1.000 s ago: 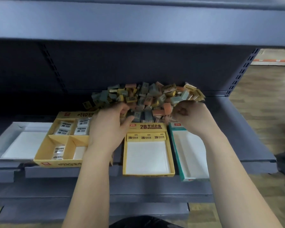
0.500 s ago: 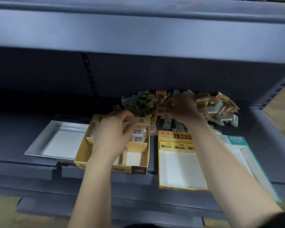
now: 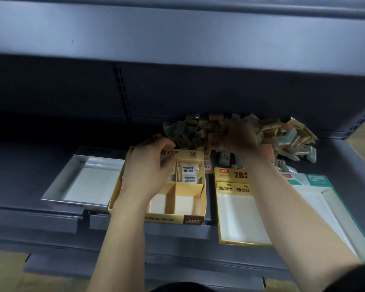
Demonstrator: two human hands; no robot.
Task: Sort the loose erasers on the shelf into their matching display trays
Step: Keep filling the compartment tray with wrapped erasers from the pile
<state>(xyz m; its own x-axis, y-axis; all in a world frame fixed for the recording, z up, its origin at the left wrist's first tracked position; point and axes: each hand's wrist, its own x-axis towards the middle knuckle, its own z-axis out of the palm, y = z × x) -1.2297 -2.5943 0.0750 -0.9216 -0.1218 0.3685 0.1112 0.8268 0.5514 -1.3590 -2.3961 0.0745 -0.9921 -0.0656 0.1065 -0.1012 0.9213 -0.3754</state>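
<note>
The shelf (image 3: 30, 165) carries everything. The pile of erasers (image 3: 282, 135) lies heaped just beyond your hands and looks barely thinned, so the sorting is young. Your left hand (image 3: 150, 169) has dropped from the pile's edge onto the divided yellow tray (image 3: 194, 220), fingers curled over its back compartment beside the white erasers (image 3: 189, 172). Whether it grips one, you cannot tell. Your right hand (image 3: 238, 138) has pushed deeper into the pile, fingers hidden.
</note>
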